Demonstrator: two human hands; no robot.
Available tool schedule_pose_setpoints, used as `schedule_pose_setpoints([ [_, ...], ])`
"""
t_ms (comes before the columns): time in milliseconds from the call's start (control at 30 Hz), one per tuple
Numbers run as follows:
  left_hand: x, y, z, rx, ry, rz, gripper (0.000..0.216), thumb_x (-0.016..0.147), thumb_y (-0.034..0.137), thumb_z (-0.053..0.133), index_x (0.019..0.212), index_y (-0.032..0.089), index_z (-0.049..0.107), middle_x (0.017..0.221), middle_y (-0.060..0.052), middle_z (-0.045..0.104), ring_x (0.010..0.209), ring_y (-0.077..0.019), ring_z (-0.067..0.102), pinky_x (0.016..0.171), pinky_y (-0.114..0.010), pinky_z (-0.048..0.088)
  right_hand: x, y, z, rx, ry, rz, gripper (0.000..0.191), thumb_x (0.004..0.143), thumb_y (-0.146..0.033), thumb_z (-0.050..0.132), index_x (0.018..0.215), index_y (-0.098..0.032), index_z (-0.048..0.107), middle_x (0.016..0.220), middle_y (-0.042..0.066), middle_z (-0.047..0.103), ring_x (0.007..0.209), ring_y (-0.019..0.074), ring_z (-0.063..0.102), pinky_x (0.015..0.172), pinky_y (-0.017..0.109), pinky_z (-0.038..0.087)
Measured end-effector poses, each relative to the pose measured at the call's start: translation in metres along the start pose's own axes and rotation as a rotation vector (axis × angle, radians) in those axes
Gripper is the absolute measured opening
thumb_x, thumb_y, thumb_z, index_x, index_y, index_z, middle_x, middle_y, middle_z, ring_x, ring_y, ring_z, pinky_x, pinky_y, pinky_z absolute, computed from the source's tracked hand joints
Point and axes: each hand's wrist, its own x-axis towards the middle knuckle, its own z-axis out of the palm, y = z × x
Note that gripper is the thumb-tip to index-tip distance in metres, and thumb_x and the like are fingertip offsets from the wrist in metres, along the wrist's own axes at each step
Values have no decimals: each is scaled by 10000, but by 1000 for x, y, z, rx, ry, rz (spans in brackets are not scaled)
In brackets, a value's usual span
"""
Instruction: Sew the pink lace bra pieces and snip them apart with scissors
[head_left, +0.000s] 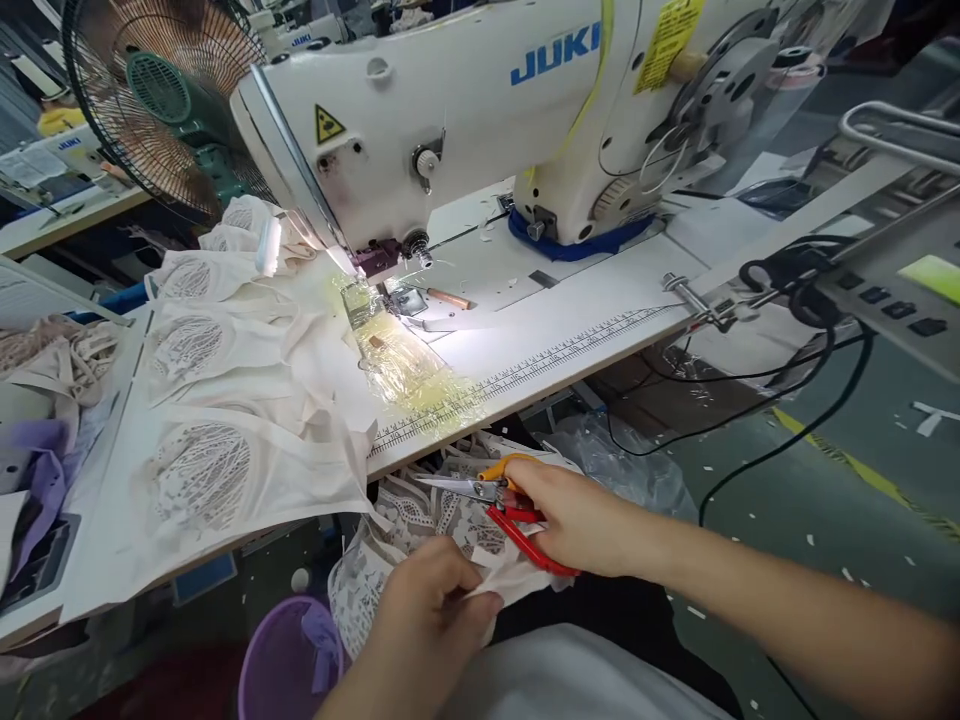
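My right hand (592,515) grips a pair of scissors (517,520) with one orange and one red handle; the blades point left over my lap. Between the thumb and fingers of my left hand (431,615) is the edge of a white lace bra (409,515), which lies across my lap and hangs under the table edge. Part of it is hidden behind my hands. Several more white bras (217,460) overlap in a row on the left side of the sewing table.
A white sewing machine (465,110) stands on the table (570,325), with a printed ruler along its front edge. A fan (161,90) is behind it. Below are a purple bin (281,660) and a clear plastic bag (622,460). Cables (795,420) hang at the right.
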Motion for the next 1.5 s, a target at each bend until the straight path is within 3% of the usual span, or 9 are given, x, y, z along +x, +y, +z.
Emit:
schedule_pose_setpoints([
  [100, -1, -7, -4, -129, -5, -157, 230, 764, 279, 579, 574, 162, 528, 610, -2, 485, 563, -121, 472, 522, -219, 362, -8, 7, -1, 411, -132, -6, 249, 627, -162, 625, 826, -208, 483, 768, -19, 545, 658, 141, 512, 563, 244, 423],
  [200, -3, -15, -4, -294, 25, -297, 265, 743, 353, 613, 588, 155, 529, 653, -17, 504, 592, -134, 477, 541, -242, 383, -16, 13, 6, 689, -192, -11, 433, 562, -248, 739, 934, -205, 521, 888, 0, 570, 725, 154, 533, 607, 255, 447],
  [433, -5, -16, -5, -717, -10, -411, 438, 605, 518, 753, 662, 144, 532, 635, 14, 487, 584, -104, 443, 529, -209, 364, -21, 14, 28, 563, 109, -122, 196, 794, -337, 598, 738, -202, 468, 748, -6, 491, 624, 133, 415, 563, 256, 371],
  [667, -6, -13, -11, -959, -166, -380, 391, 614, 483, 776, 751, 130, 680, 677, 4, 521, 599, -89, 456, 559, -199, 367, -22, 12, 29, 694, 33, -191, 191, 869, -387, 533, 792, -216, 504, 749, -6, 479, 639, 140, 416, 565, 250, 379],
  [867, -7, -18, -6, -941, -24, -438, 371, 587, 488, 782, 650, 131, 701, 648, -20, 556, 588, -109, 472, 558, -225, 398, -23, 18, 29, 744, 63, -189, 215, 833, -427, 580, 797, -235, 489, 949, 57, 561, 776, 192, 535, 631, 299, 465],
  [1067, -7, -13, -4, -668, 166, -279, 339, 682, 438, 724, 568, 134, 627, 654, -3, 503, 592, -105, 451, 555, -225, 384, -24, 17, 31, 761, 101, -56, 320, 719, -449, 704, 780, -229, 481, 974, 68, 585, 760, 193, 555, 638, 311, 487],
  [1200, -7, -12, -6, -650, 129, -287, 346, 699, 464, 706, 628, 131, 651, 666, -9, 513, 614, -113, 459, 574, -231, 384, -22, 16, 34, 753, 151, -35, 303, 796, -464, 621, 755, -223, 442, 818, 20, 532, 576, 122, 455, 495, 258, 399],
  [1400, -9, -21, -12, -849, 24, -384, 525, 717, 534, 673, 1111, 187, 648, 735, -16, 553, 555, -80, 438, 495, -190, 330, -22, 13, 30, 754, 117, -183, 262, 843, -403, 575, 729, -229, 416, 804, 16, 503, 629, 146, 449, 531, 283, 384],
  [1500, -7, -23, -16, -766, 17, -282, 436, 739, 503, 666, 1041, 189, 696, 705, -22, 572, 534, -77, 433, 488, -195, 339, -23, 11, 29, 767, 113, -208, 245, 849, -381, 572, 725, -232, 422, 803, 13, 500, 634, 147, 438, 522, 278, 362],
])
